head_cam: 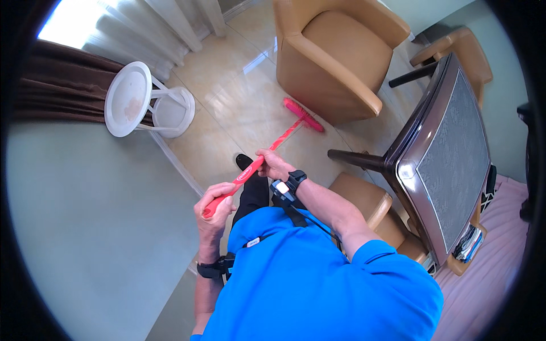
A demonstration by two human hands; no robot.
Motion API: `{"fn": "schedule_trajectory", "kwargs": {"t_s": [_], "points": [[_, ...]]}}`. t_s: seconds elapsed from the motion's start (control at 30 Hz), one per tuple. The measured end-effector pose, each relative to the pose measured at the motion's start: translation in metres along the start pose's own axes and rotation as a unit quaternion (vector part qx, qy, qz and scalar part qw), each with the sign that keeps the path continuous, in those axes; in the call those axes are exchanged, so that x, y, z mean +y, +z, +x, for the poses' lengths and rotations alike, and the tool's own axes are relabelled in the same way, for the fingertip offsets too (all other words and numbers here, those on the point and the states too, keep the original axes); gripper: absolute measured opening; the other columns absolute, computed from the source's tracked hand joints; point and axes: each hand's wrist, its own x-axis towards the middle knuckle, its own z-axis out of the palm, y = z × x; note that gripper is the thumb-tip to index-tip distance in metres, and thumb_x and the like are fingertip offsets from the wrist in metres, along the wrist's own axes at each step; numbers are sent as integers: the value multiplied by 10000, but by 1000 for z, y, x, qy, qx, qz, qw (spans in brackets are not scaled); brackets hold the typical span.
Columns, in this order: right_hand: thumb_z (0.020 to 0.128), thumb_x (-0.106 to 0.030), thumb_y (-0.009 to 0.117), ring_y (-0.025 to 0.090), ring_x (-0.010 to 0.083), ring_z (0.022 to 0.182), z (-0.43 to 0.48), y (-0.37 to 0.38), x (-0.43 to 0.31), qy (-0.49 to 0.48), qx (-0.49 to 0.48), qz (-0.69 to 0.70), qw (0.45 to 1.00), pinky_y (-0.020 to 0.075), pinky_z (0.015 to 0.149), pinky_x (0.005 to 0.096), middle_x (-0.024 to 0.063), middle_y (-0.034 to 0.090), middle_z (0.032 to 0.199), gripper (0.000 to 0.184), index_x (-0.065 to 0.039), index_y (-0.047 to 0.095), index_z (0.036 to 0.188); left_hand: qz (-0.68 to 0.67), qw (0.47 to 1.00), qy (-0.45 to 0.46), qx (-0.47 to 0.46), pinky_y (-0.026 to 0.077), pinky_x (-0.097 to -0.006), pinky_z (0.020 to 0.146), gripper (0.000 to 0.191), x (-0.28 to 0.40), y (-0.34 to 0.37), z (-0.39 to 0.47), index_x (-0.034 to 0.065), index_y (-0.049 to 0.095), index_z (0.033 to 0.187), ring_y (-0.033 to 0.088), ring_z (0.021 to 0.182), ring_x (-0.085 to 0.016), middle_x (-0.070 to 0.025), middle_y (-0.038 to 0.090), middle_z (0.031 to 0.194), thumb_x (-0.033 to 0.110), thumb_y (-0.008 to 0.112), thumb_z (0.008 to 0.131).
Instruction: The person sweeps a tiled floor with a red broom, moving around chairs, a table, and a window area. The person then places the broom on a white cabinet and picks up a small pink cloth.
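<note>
A red broom handle (244,175) slants across the view, from its upper end near my body to the floor ahead. My left hand (214,203) is wrapped around the handle's top end. Lower down the shaft, my right hand (273,164) grips it with curled fingers. The pink-red broom head (303,115) has its bristles on the tiled floor (226,115), close beside the base of a tan armchair (315,76). Dark straps with small devices sit on both wrists. A dark shoe (244,162) shows just beyond the handle.
At the left, a round white side table (128,100) stands by a brown curtain (64,83) and the wall. A dark-framed table (456,157) is on the right, its legs near the armchair. Another tan chair (362,198) sits close to my right arm. Pink fabric (490,247) lies beyond.
</note>
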Motion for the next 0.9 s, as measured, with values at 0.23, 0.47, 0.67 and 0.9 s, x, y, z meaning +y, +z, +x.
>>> {"fn": "schedule_trajectory", "kwargs": {"t_s": [0.23,0.47,0.67,0.9], "points": [[913,-366,507,474,185,511,32,51,-23,89,-63,-79,991,399,483,341,30,472,596,315,-124,527,712,19,999,-10,50,487,-212,556,133,21,-53,44,-25,692,951,619,630,-107,-123,684,1010,44,599,885],[930,-402,548,511,180,523,48,181,-37,88,-189,-71,975,413,477,342,25,487,592,370,-124,546,685,102,979,25,174,416,-197,487,125,87,-111,73,-22,689,891,573,553,-83,-122,691,974,71,607,889],[907,-375,577,518,162,486,45,209,-90,42,-166,-103,980,446,467,332,24,507,586,333,-113,550,703,102,977,89,163,422,-193,485,106,110,-99,111,-32,676,892,574,555,-85,-128,681,961,46,605,882],[886,-334,547,515,163,484,84,179,-188,18,-117,-141,983,420,440,338,40,508,594,286,-100,532,723,82,983,7,164,461,-202,537,110,113,-46,191,-36,670,925,600,603,-100,-132,677,1008,21,585,884]]}}
